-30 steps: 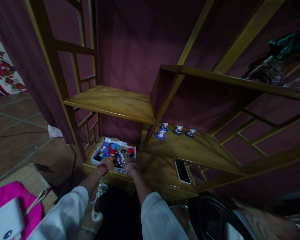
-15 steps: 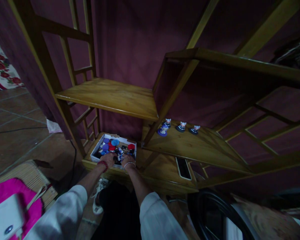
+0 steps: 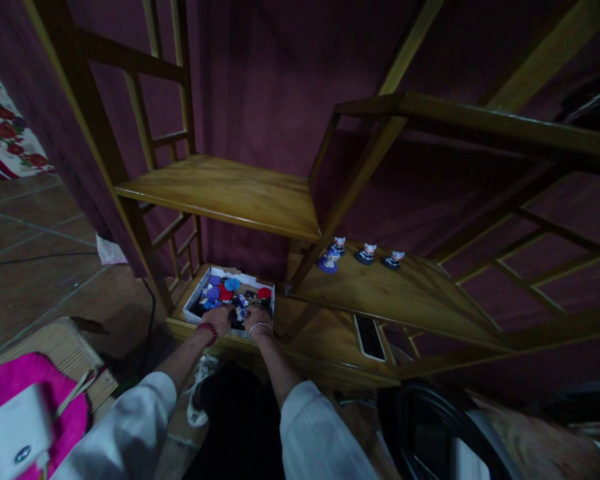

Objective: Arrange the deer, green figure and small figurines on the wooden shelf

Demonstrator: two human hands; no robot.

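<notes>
A shallow white cardboard box sits on the low wooden shelf, filled with small figurines on purple, blue, red and dark round bases. My left hand, with a red bead bracelet at the wrist, reaches over the box's front edge with its fingers curled. Close beside it, my right hand, wearing a light bracelet, is also closed. Between the two hands shows a small white-and-blue figurine, which the fingers of both appear to grip. The fingertips are partly hidden among the pile.
On the shelf to the right stand a purple-based figurine and several dark-based ones. A phone lies on the lower board. Wooden posts and an upper shelf frame the box. A black round-rimmed object is at lower right.
The view has shifted slightly. Both hands stay over the front of the box, with only small finger movements around the figurine between them.
</notes>
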